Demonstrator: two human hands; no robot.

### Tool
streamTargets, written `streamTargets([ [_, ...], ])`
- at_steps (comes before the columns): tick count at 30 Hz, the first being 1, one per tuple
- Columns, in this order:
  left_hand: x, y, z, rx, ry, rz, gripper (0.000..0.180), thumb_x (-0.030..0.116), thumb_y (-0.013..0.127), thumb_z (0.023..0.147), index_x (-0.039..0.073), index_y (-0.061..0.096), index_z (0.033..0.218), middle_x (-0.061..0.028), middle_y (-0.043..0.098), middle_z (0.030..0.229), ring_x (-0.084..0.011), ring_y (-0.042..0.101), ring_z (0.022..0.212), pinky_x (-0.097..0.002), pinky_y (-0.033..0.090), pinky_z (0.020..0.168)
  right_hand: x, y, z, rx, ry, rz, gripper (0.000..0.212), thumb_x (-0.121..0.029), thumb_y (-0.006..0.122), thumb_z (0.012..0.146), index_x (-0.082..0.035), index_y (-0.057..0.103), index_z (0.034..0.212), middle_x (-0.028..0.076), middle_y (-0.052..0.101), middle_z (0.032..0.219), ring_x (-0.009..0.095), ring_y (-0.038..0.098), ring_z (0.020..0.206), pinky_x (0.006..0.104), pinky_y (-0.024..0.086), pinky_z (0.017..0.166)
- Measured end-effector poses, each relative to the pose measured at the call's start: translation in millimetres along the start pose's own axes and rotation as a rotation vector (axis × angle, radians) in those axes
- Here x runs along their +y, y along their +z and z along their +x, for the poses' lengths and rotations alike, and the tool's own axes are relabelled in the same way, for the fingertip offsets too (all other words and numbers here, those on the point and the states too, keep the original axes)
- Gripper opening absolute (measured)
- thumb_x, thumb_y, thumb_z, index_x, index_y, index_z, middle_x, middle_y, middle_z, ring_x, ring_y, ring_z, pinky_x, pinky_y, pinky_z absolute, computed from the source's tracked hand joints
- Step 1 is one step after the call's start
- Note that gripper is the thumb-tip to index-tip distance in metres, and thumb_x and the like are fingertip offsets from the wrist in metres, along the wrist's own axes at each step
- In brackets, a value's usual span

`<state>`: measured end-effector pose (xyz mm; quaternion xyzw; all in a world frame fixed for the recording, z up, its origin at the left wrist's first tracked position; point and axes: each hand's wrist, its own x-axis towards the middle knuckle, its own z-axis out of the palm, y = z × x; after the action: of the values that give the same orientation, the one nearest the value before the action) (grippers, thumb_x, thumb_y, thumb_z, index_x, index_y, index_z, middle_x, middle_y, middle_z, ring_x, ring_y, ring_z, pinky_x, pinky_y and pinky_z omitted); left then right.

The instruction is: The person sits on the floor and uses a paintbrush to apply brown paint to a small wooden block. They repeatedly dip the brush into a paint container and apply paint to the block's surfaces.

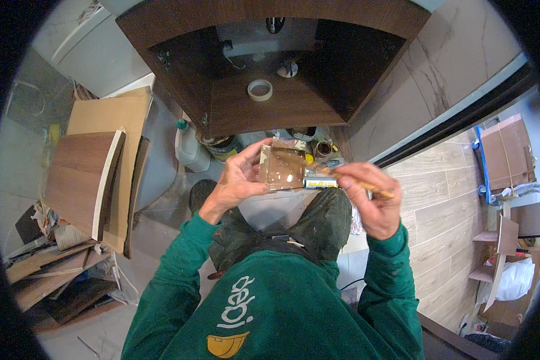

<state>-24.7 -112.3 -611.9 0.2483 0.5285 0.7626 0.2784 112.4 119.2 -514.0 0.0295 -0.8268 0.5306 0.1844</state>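
My left hand [237, 179] grips the left side of a small, shallow square box [285, 174] with a wet-looking brown inside and light spots. In my right hand [373, 201] is a wooden-handled brush [323, 170], its handle sticking out past the fingers. The brush's front end reaches over the box; its bristles are hard to make out. Just below the box's right edge shows a blue, white and yellow labelled pack [321, 183]. Both hands are above my knees, in front of a dark wood cabinet [234, 114].
Inside the doorless cabinet lies a roll of tape [260, 90]. A white jug [191, 147], an open can [224, 147] and a small jar [324, 149] stand below it. Cardboard [105, 114] and a curved wood panel [81, 177] lean at left above scrap boards [72, 282].
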Motion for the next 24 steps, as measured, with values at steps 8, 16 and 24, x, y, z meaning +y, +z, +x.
streamTargets([
  [8, -1, -2, 0, 0.021, -0.032, -0.021, 0.09, -0.006, 0.074, 0.063, -0.007, 0.034, 0.143, -0.0149, 0.048, 0.139, -0.026, 0.051, 0.125, -0.0424, 0.044, 0.106, 0, 0, -1, -0.048, -0.027, -0.085, 0.011, -0.004, 0.066, 0.084, 0.002, 0.07, 0.093, 0.013, 0.07, 0.086, 0.022, 0.067, 0.079, 0.0314, 0.052, 0.072],
  [16, -4, -6, -2, 0.013, 0.001, 0.006, 0.085, -0.012, 0.068, 0.067, -0.007, 0.032, 0.144, -0.0138, 0.048, 0.136, -0.0231, 0.056, 0.117, -0.0355, 0.051, 0.098, 2, 4, -3, -0.124, -0.065, -0.138, 0.012, -0.004, 0.065, 0.086, 0.002, 0.071, 0.094, 0.013, 0.07, 0.087, 0.021, 0.066, 0.077, 0.0309, 0.051, 0.072],
  [24, -3, -5, -2, 0.029, -0.024, 0.081, 0.086, -0.011, 0.07, 0.067, -0.005, 0.033, 0.144, -0.0138, 0.048, 0.137, -0.0235, 0.055, 0.119, -0.0354, 0.052, 0.096, -2, 12, -1, -0.115, -0.096, -0.07, 0.009, -0.004, 0.067, 0.085, 0.0, 0.07, 0.092, 0.013, 0.069, 0.086, 0.021, 0.066, 0.076, 0.0298, 0.051, 0.07],
])
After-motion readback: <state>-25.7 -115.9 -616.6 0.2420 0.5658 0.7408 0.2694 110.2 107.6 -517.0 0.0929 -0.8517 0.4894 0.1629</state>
